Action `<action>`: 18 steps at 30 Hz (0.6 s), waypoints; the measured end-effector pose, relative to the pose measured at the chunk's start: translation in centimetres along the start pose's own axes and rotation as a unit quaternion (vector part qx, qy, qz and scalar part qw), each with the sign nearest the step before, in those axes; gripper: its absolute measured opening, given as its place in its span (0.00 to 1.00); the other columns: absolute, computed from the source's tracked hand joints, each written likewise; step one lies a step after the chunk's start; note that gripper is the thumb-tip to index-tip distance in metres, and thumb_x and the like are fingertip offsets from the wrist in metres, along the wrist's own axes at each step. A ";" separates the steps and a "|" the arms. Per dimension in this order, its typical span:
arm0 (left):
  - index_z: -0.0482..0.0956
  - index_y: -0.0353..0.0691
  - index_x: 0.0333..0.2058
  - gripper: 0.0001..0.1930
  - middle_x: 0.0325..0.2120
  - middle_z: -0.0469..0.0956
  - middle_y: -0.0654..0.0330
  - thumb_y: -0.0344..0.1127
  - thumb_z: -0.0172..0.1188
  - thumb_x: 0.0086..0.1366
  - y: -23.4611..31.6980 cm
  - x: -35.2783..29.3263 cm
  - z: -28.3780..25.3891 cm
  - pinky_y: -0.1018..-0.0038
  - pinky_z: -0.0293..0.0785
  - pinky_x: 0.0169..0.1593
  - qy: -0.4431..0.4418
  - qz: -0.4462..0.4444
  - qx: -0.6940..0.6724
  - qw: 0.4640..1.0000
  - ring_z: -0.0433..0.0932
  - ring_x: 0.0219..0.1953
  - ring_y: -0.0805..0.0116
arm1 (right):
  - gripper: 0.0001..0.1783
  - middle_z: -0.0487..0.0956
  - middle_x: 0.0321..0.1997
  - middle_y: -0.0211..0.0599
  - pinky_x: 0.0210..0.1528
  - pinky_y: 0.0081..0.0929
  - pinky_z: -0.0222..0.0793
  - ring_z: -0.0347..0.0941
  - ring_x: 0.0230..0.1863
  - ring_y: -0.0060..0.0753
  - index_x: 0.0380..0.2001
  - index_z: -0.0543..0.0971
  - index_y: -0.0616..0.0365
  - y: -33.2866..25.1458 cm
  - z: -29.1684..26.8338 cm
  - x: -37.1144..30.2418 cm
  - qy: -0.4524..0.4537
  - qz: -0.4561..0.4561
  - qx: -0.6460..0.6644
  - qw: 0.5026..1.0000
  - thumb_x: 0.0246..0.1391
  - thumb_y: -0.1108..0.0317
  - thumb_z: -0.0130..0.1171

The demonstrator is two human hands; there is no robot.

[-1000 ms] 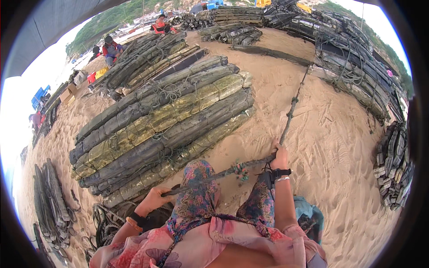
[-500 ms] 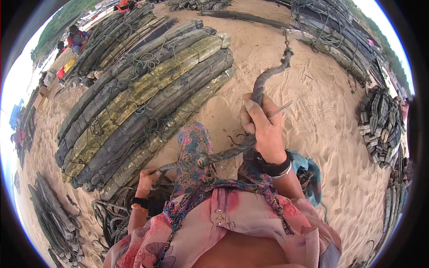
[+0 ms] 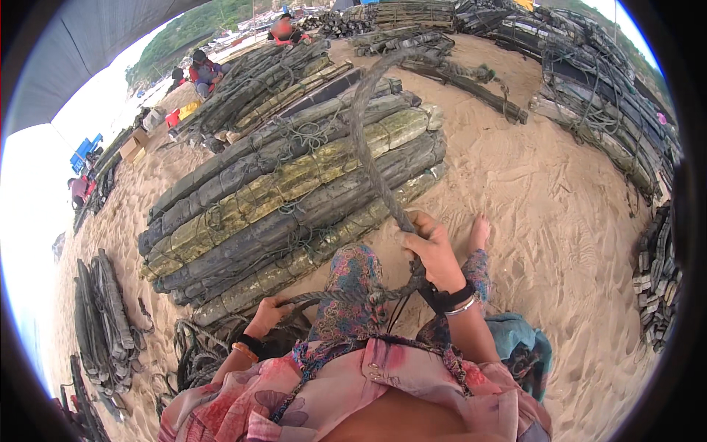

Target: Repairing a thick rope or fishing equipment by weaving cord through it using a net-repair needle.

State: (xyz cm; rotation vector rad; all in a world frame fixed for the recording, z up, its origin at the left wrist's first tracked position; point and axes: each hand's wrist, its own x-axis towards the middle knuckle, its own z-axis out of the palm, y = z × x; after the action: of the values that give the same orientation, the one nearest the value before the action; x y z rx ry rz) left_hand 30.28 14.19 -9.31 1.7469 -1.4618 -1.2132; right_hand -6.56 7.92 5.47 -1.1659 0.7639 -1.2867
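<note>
A thick grey twisted rope rises from my right hand in a tall arc. Its frayed, knotted end hangs in the air toward the far right. My right hand is closed round the rope, just right of my raised knee. From there the rope runs left across my lap, where it has a knot-like bulge. My left hand is closed on a thinner part of it, its fingertips partly hidden. A heap of loose dark rope lies beside my left forearm.
Long weathered bundles, lashed with thin cord, lie on the sand ahead. More stacks stand at the far right. A teal bag or cloth is by my right arm, my bare foot ahead of it. People sit at the far left.
The rope's free end has swung upward into a high arc. A thin rod that stuck out of my right hand no longer shows. The whole view has shifted, showing more of the distance.
</note>
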 end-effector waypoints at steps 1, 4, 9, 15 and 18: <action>0.77 0.32 0.38 0.13 0.24 0.75 0.66 0.34 0.59 0.56 0.3 0.1 -0.2 0.80 0.66 0.30 0.004 0.007 0.005 1.000 0.69 0.25 0.80 | 0.11 0.69 0.19 0.20 0.19 0.11 0.53 0.60 0.17 0.09 0.36 0.73 0.61 0.8 -1.1 -0.1 -0.001 -0.009 0.003 1.000 0.46 0.73 0.58; 0.76 0.33 0.40 0.16 0.25 0.77 0.63 0.36 0.60 0.55 1.9 -0.9 -0.2 0.77 0.68 0.34 -0.019 0.016 -0.017 1.000 0.72 0.28 0.76 | 0.09 0.69 0.18 0.20 0.17 0.10 0.52 0.60 0.16 0.09 0.33 0.74 0.62 2.2 -3.1 -1.3 0.065 -0.007 0.018 0.998 0.46 0.73 0.58; 0.76 0.36 0.39 0.19 0.28 0.77 0.49 0.42 0.61 0.50 8.2 1.0 1.3 0.69 0.69 0.37 -0.094 0.094 0.295 0.946 0.76 0.32 0.57 | 0.06 0.69 0.18 0.22 0.17 0.12 0.52 0.59 0.16 0.10 0.30 0.74 0.62 3.3 -5.7 -2.7 0.219 -0.005 0.085 0.972 0.48 0.72 0.56; 0.76 0.36 0.40 0.20 0.29 0.76 0.48 0.40 0.62 0.49 11.0 1.2 3.4 0.68 0.70 0.38 -0.172 0.069 0.319 0.929 0.76 0.34 0.56 | 0.06 0.68 0.18 0.22 0.18 0.13 0.52 0.58 0.16 0.12 0.31 0.73 0.63 -0.6 -7.4 -6.0 0.220 -0.048 0.112 0.968 0.49 0.72 0.54; 0.73 0.35 0.44 0.24 0.31 0.77 0.50 0.40 0.63 0.49 13.6 1.8 5.2 0.69 0.70 0.42 -0.188 0.177 0.332 0.907 0.76 0.36 0.59 | 0.07 0.68 0.18 0.21 0.20 0.13 0.54 0.59 0.17 0.12 0.32 0.73 0.63 -0.1 -7.1 -6.4 0.199 -0.053 0.068 0.976 0.49 0.72 0.54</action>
State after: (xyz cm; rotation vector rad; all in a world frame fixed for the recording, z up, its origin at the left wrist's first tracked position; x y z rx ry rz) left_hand 19.43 9.71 -0.48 1.5602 -2.5263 -0.9420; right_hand -14.33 12.55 2.42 -0.8551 0.8951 -1.6635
